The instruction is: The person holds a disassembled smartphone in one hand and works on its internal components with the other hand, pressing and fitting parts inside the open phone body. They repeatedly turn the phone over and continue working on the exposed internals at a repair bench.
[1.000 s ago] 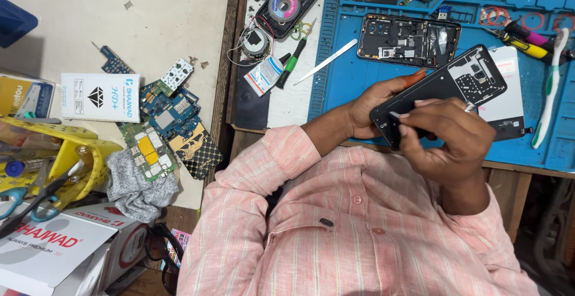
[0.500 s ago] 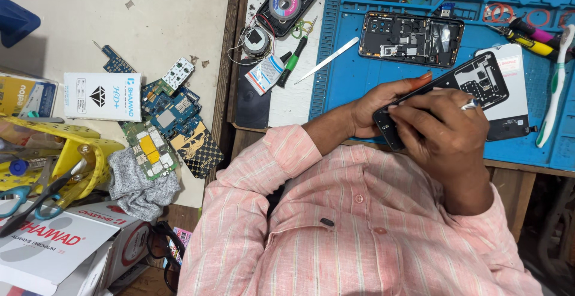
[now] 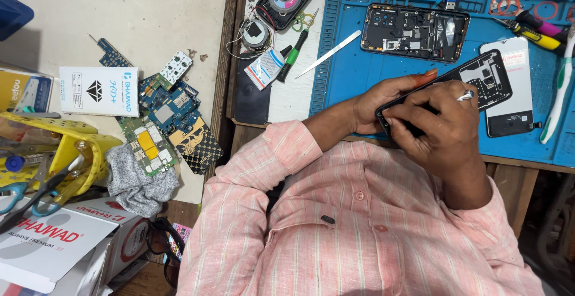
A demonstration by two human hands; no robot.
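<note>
Hands meet on an open black phone [image 3: 479, 77] held over the blue mat [image 3: 341, 74]. Left hand [image 3: 383, 101] has a tight grip on its lower end. Right hand [image 3: 446, 119] lies on top, pinching a thin metal tool [image 3: 466, 96]. Just past the grip lies another phone frame [image 3: 413, 31].

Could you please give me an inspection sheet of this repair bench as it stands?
Surface: blue silicone work mat on a wooden bench.
Job's things: opened black phone body; thin metal tool.
Clutter: second opened phone, white phone panel, green-handled screwdriver, loose circuit boards, grey cloth.
Grips: left hand holds the phone body; right hand pinches the tool over it.
Cables: thin wires by a round part.
Surroundings: yellow plastic rack, white cardboard boxes.
</note>
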